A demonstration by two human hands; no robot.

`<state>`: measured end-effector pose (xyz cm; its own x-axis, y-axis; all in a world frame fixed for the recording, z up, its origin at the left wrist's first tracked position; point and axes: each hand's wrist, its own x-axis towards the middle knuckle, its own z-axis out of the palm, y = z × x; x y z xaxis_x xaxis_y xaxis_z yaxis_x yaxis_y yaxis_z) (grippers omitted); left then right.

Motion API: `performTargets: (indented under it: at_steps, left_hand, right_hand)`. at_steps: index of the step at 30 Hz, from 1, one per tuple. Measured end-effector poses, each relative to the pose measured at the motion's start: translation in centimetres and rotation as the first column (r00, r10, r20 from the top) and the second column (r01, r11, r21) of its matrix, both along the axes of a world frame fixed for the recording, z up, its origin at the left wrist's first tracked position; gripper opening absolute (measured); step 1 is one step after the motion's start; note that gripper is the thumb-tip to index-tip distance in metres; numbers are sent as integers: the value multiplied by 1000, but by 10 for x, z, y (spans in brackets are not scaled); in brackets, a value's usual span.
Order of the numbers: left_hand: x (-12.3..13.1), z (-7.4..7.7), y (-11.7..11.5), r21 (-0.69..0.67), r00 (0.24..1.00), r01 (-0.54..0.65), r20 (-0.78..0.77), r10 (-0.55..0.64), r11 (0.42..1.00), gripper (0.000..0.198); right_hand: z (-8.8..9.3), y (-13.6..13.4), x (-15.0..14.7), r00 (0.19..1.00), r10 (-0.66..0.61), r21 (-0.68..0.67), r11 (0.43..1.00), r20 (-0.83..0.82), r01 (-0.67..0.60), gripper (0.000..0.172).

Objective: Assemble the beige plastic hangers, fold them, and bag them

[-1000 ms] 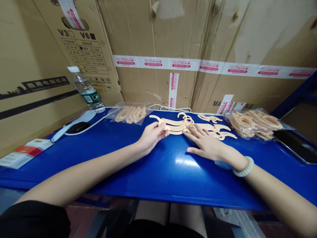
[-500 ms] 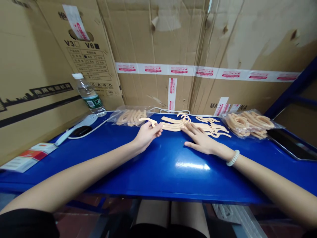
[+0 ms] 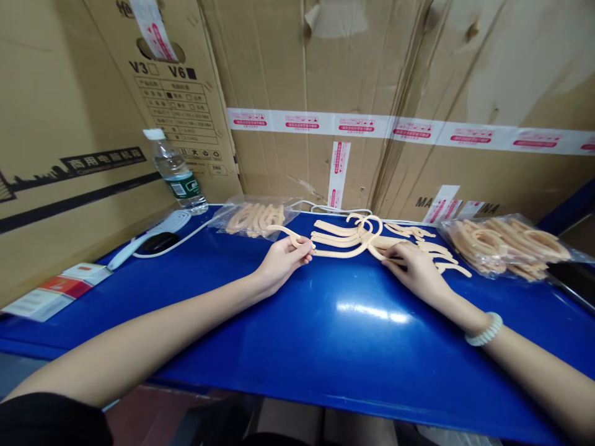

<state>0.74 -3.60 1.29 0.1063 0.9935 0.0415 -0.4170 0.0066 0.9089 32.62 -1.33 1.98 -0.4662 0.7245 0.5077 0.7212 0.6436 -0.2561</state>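
My left hand (image 3: 286, 263) pinches a small curved beige plastic hanger piece (image 3: 281, 230), which sticks out to the left past the fingers. Its fingertips meet the left arm end of a beige clothes hanger (image 3: 341, 254). That hanger lies nearest me, its round hook pointing away. My right hand (image 3: 413, 269) is closed on the hanger's right arm, thumb underneath; the fingers partly hide that arm. Behind it, more beige hangers (image 3: 334, 229) lie stacked. Several loose curved beige pieces (image 3: 409, 231) rest behind and right of my right hand.
Clear bags of beige parts lie left (image 3: 255, 218) and right (image 3: 506, 244) on the blue table (image 3: 279, 347). At the left are a water bottle (image 3: 179, 176), a light blue handled object (image 3: 149, 235), a dark mouse-like object (image 3: 158, 243) and a small box (image 3: 58, 290). Cardboard (image 3: 297, 167) stands behind.
My right hand has gone from lying spread over the hangers to gripping one arm, farther right. The front hanger has come away from the stack toward me. My left hand still holds the curved piece.
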Motion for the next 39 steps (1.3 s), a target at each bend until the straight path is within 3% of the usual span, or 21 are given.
performTargets:
  at_steps: [3, 6, 14, 21, 39]
  left_hand:
    - [-2, -3, 1, -16, 1000, 5, 21, -4, 1000, 26]
    - [-2, -3, 1, -52, 995, 38, 94, -33, 998, 25]
    - [2, 2, -9, -152, 936, 295, 244, -254, 943, 28]
    - [0, 4, -11, -174, 940, 266, 265, -215, 948, 22]
    - [0, 1, -10, -118, 960, 226, 192, -201, 967, 18]
  right_hand:
    - [3, -6, 3, 988, -4, -67, 998, -155, -7, 12]
    - [7, -12, 2, 967, -10, -50, 999, -255, -3, 15]
    - [17, -24, -8, 985, 30, 119, 993, -173, -9, 9]
    - [18, -25, -7, 994, 65, 315, 948, -90, -34, 5]
    - [20, -34, -13, 983, 159, 310, 943, -95, -123, 11]
